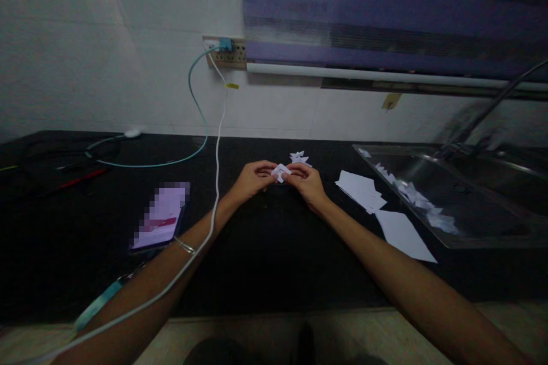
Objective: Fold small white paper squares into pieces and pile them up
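Note:
A small folded piece of white paper is pinched between both my hands above the dark counter. My left hand grips its left side, thumb and fingers closed on it. From the other side my right hand holds the right edge in the same way, its thumb on the front face. Just behind my right hand lie several folded white paper pieces, partly covered by the fingers. To the right is a loose stack of white paper sheets, with a larger white sheet close by.
A metal sink is at right, white paper pieces along its left rim. A phone with a lit screen lies left. A white cable crosses my left forearm from the wall socket. A teal cable loops behind.

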`<state>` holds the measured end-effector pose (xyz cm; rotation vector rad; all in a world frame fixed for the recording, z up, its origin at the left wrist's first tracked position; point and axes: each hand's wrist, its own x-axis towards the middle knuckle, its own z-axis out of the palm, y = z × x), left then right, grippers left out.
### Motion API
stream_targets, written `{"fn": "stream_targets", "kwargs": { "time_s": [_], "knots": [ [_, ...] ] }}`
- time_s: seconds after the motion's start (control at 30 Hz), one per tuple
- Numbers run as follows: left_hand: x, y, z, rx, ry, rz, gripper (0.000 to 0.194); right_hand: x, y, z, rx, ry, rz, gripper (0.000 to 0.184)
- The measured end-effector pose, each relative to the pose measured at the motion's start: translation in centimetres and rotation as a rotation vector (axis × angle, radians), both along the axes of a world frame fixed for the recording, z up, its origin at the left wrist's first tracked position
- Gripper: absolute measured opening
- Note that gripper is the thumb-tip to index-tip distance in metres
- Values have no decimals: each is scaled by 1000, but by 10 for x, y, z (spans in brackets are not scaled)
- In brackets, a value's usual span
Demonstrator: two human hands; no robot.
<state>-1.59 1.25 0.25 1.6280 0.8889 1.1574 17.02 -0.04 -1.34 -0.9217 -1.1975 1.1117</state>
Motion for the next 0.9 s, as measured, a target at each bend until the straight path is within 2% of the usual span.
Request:
{"fn": "stream_targets", "kwargs": {
  "time_s": [0.23, 0.47, 0.6, 0.7, 0.8, 0.9],
  "knots": [
    [-6, -3, 4, 99, 106, 13, 17, 0, -1, -1, 75, -11, 48, 20],
    [-8, -5, 8, 144, 56, -3, 9, 2, 0, -1, 95, 0, 85, 15],
    [-9, -6, 6, 25, -54, -102, 30, 3, 2, -3, 122, -1, 59, 14],
    [-5, -8, 5, -39, -77, -111, 37, 3, 4, -4, 146, -9, 49, 13],
    [0, -13, 8, -9, 165, -191, 46, 3, 4, -5, 150, -7, 70, 12],
    [3, -17, 11, 84, 281, -197, 46, 3, 3, -4, 125, 5, 74, 14]
  ]
}}
